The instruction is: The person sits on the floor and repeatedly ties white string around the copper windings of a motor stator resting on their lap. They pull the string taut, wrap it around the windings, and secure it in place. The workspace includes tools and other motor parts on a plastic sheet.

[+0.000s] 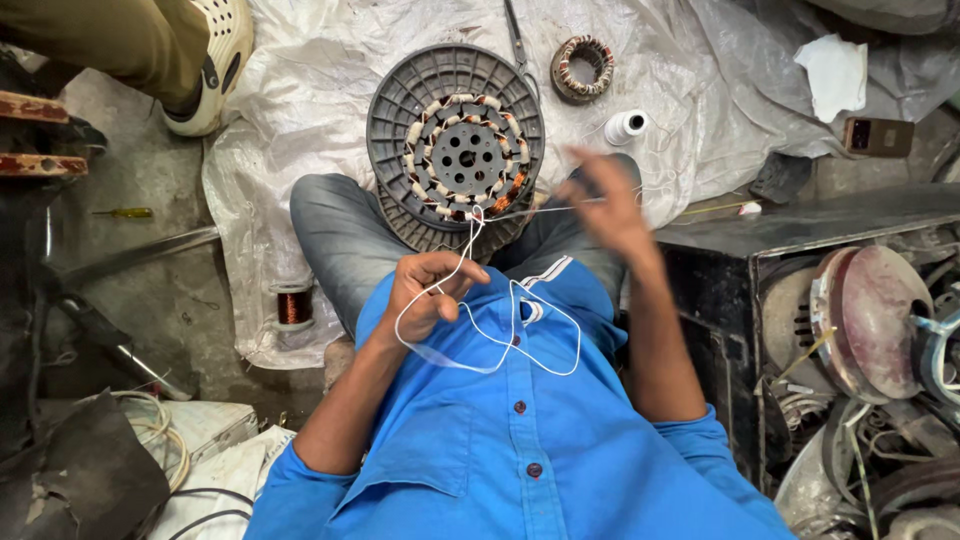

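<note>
So the stator (456, 150) w/ copper windings sits on the person's lap, resting on grey round plates, against the white plastic sheet (300, 120) on the floor. Left hand (428, 292) has fingers curled round a loop of white cord (500, 345) coming off the stator. Right hand (610, 205) is blurry, fingers pinching the cord taut. Thread spool (626, 126) and a smaller stator (582, 68) lie further up the sheet.
</note>
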